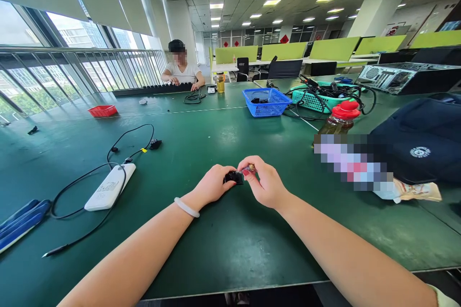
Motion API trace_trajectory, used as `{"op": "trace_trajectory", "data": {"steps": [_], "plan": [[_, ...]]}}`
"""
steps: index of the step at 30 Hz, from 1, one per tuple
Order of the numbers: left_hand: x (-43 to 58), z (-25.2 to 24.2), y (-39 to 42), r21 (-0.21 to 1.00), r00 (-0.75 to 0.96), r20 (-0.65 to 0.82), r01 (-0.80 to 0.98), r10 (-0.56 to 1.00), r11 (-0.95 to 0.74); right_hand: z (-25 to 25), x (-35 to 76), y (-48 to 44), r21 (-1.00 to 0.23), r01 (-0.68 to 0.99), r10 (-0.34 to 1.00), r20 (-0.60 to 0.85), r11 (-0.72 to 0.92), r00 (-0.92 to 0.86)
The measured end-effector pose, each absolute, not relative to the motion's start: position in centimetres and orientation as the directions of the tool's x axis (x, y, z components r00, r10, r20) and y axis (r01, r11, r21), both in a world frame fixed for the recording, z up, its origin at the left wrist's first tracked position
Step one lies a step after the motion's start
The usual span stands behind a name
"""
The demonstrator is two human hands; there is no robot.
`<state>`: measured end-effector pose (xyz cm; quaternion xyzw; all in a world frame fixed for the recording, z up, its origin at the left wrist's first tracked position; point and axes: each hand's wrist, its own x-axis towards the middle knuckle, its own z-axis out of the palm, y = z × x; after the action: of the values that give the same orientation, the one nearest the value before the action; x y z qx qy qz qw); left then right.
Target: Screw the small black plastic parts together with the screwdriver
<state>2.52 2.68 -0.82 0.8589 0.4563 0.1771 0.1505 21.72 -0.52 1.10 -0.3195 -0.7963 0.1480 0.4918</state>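
Low over the green table's near half, my left hand is closed around a small black part, which looks boxy; its exact kind does not show. My right hand meets it from the other side, thumb and forefinger pinched together. Between those fingers shows a small slim item with a brownish, rounded end, too small to name. Its other end points toward the black part, and I cannot tell if the two touch.
On the left lie a white power bank-like box with black cables and blue gloves. Ahead are a red tray, a blue basket and a green basket. A red-lidded bottle and dark bag stand right. A person sits opposite.
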Motion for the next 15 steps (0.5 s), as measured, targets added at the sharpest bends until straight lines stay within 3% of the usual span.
{"op": "trace_trajectory", "data": {"steps": [8,15], "plan": [[2.26,-1.4,3.01,0.424,0.523,0.189,0.719,0.831,-0.55,1.11,22.19,-0.33,-0.606,0.31,0.68,0.647,0.733,-0.345],[2.24,-1.48,3.07,0.431,0.537,0.189,0.707,0.822,-0.561,1.13,22.03,-0.54,-0.571,0.313,0.651,0.67,0.759,-0.356]]}}
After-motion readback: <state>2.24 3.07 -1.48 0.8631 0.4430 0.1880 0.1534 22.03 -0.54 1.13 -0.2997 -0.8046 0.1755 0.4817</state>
